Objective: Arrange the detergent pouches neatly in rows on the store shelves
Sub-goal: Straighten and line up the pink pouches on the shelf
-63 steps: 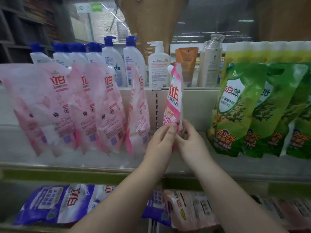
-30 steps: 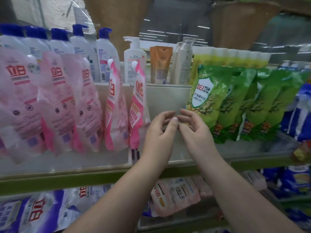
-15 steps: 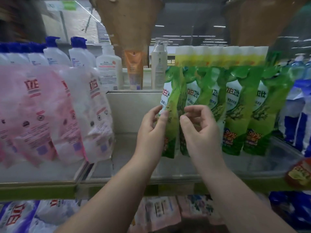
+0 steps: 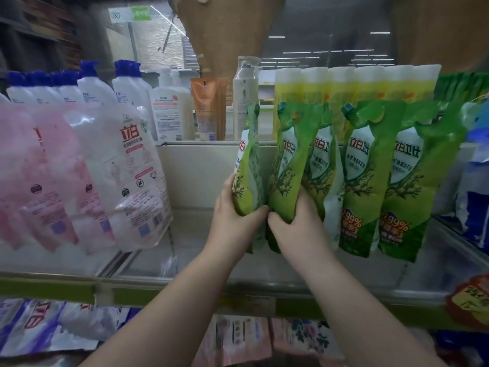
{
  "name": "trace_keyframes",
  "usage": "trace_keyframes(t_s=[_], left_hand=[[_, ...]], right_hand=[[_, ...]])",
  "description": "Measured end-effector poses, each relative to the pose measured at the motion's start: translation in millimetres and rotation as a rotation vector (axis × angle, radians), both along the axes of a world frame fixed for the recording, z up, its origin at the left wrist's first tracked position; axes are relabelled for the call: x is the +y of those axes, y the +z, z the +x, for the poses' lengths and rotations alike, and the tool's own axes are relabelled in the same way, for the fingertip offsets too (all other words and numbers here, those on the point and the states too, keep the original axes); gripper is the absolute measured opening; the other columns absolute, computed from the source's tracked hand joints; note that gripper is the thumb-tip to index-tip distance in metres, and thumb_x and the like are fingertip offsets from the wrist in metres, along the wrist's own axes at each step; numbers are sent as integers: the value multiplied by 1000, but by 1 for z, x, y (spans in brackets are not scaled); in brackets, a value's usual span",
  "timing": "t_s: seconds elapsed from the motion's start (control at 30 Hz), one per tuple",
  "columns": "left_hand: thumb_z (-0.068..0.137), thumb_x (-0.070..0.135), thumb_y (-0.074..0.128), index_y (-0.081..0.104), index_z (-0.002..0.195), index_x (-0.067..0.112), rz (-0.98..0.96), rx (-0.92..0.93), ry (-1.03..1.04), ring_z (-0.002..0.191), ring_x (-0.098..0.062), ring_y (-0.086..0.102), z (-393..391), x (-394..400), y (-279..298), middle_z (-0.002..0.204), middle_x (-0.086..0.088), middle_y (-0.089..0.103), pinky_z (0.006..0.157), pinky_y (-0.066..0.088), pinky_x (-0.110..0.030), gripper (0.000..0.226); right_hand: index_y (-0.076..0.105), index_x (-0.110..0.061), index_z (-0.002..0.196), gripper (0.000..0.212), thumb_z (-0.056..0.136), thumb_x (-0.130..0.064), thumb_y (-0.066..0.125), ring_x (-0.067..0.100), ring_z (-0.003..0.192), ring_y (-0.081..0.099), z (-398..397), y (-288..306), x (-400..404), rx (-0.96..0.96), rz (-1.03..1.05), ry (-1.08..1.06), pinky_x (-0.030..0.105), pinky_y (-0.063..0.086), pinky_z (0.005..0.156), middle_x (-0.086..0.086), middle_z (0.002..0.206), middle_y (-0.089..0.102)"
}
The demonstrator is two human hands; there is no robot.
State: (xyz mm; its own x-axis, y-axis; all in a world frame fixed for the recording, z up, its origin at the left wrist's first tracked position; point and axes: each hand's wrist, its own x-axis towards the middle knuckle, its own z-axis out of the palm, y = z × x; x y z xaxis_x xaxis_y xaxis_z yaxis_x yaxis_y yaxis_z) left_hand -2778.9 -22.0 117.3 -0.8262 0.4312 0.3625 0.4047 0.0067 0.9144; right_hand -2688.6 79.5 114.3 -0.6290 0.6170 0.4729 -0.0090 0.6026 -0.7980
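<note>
Left hand (image 4: 232, 215) gripping leftmost green pouch (image 4: 248, 165), right hand (image 4: 296, 223) gripping the next green pouch (image 4: 287, 168), both glossy, standing upright, spouts up, edge-on, on the shelf (image 4: 264, 284).

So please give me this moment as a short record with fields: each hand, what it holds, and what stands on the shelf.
left hand: grips the leftmost green pouch near its bottom
right hand: grips the next green pouch
further green pouches: upright to the right
pink pouches: left side, leaning
shelf: bare gap between pink and green
</note>
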Motion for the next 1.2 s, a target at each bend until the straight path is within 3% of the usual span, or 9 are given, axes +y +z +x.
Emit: trace_keyframes(t_s=[0.1, 0.2, 0.37, 0.57, 0.7, 0.83, 0.93, 1.03, 1.2], left_hand=[[75, 40, 75, 33, 135, 64, -31, -32, 17, 111, -8, 60, -3, 0, -2, 128, 13, 61, 78, 50, -21, 78], [77, 38, 72, 33, 137, 63, -45, -23, 29, 105, -3, 61, -6, -5, -3, 123, 15, 62, 70, 49, -19, 75], [74, 43, 70, 41, 130, 59, -112, 32, 131, 108, -14, 61, -23, -37, -3, 120, 11, 61, 88, 56, -39, 65], [82, 37, 78, 55, 133, 36, -287, 260, 367, 113, -23, 55, -60, -91, 5, 112, 6, 50, 94, 53, -47, 56], [82, 34, 81, 41, 129, 52, -70, 191, 370, 105, 10, 59, -59, -116, 5, 116, 28, 60, 85, 58, -29, 64], [88, 42, 73, 45, 111, 46, 4, 369, 433, 100, -5, 60, -47, -128, -4, 107, 23, 53, 82, 59, -31, 36], [92, 42, 68, 49, 94, 42, -15, 407, 361, 84, -4, 59, -40, -126, -3, 91, 15, 58, 70, 54, -23, 19], [96, 40, 64, 56, 93, 39, 18, 411, 263, 82, -2, 65, -25, -119, 3, 88, 16, 65, 65, 54, -16, 9], [97, 33, 63, 63, 98, 31, 122, 451, 150, 88, -8, 68, 1, -92, 15, 93, 12, 66, 73, 60, -29, 3]], right_hand=[[36, -42, 147, 63, 91, -28, 63, 14, 107, 58, -11, 2, 10, -75, -21, -13, 30, 50, 90, -11, 129, 57], [37, -47, 148, 65, 92, -25, 62, -8, 84, 52, -20, 4, 13, -69, -106, 13, 12, 39, 67, -31, 104, 56], [37, -54, 147, 68, 92, -28, 66, -22, 81, 57, -40, 1, -7, -72, -153, 97, 8, 38, 65, -41, 97, 55], [30, -49, 155, 78, 90, -29, 70, 10, 113, 62, -76, 1, -57, -70, -159, 180, 26, 50, 88, -16, 134, 62], [26, -42, 159, 82, 90, -30, 68, 22, 129, 57, -96, 0, -87, -84, -76, 166, 29, 45, 94, -6, 149, 53], [29, -36, 158, 82, 87, -36, 71, 25, 120, 59, -98, -3, -91, -103, -23, 112, 30, 43, 83, 1, 147, 47], [36, -36, 155, 77, 87, -44, 73, 20, 125, 56, -91, -3, -86, -55, -94, 109, 30, 44, 91, -3, 147, 44], [48, -34, 146, 74, 81, -61, 71, 14, 124, 55, -78, 1, -84, -33, -98, 123, 33, 46, 96, -6, 142, 50], [62, -32, 119, 57, 77, -71, 55, 12, 109, 67, -43, 11, -74, 67, -106, 176, 47, 58, 91, -9, 120, 68]])
